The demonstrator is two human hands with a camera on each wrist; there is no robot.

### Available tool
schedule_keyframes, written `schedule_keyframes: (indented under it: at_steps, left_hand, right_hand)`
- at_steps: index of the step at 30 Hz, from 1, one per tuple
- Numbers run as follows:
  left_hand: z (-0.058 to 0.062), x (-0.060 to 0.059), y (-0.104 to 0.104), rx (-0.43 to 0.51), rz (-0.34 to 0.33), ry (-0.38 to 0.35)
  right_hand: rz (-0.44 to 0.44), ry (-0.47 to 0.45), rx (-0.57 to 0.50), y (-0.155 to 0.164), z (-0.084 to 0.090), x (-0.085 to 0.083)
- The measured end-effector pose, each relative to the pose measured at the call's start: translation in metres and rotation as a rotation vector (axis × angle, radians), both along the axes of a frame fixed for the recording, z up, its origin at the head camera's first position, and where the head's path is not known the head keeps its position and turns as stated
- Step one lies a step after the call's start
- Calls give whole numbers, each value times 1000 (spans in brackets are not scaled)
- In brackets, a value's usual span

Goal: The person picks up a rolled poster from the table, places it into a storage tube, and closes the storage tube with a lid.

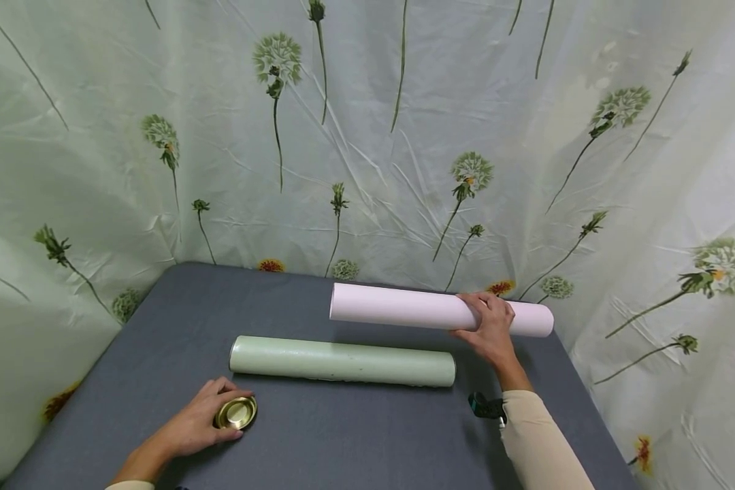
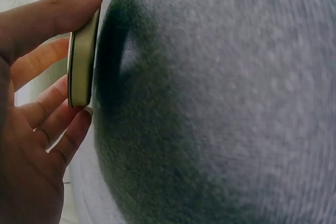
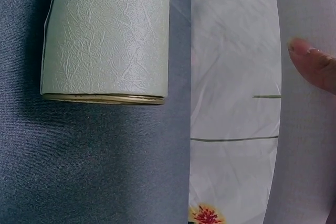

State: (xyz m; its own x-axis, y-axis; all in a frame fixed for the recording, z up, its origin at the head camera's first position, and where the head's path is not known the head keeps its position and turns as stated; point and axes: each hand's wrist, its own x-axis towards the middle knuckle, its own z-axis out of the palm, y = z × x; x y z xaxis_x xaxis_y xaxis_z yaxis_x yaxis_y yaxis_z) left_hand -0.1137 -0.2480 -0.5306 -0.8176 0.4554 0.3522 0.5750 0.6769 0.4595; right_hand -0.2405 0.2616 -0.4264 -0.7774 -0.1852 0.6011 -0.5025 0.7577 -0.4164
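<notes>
Nearest the camera, a gold lid (image 1: 236, 412) is pinched at its rim by the left hand (image 1: 196, 425) on the grey table (image 1: 318, 442), at the near left. Just beyond it, a green tube (image 1: 341, 361) lies on its side, untouched. Farther right, a pink tube (image 1: 404, 309) is held off the table in the curled fingers of the right hand (image 1: 492, 329). Risk noted: the pink tube is gripped off-centre, so its long left end could dip and knock the green tube into rolling.

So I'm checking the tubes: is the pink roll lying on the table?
No, the right hand holds the pink roll above the grey table, its shadow falling below.
</notes>
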Motion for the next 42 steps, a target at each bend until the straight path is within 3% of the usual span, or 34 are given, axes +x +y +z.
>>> schedule_keyframes:
  at_steps: [5,12,20,25,35,42]
  left_hand:
    - [3,-1,2,-1,-31,23]
    - [11,-1,3,-35,-51,-70]
    - [19,-3,9,-78,-59,-78]
    - [25,-4,13,-96,-66,-132]
    - [44,-7,25,-116,-43,-178]
    - [62,-13,34,-112,-71,-215]
  right_hand:
    - [-1,-6,4,1,-1,0]
    - [13,11,-1,-1,-1,0]
    - [5,14,10,1,-3,1]
    - [14,18,11,0,-2,1]
    - [18,14,7,-1,1,1]
    - [13,16,14,0,0,2]
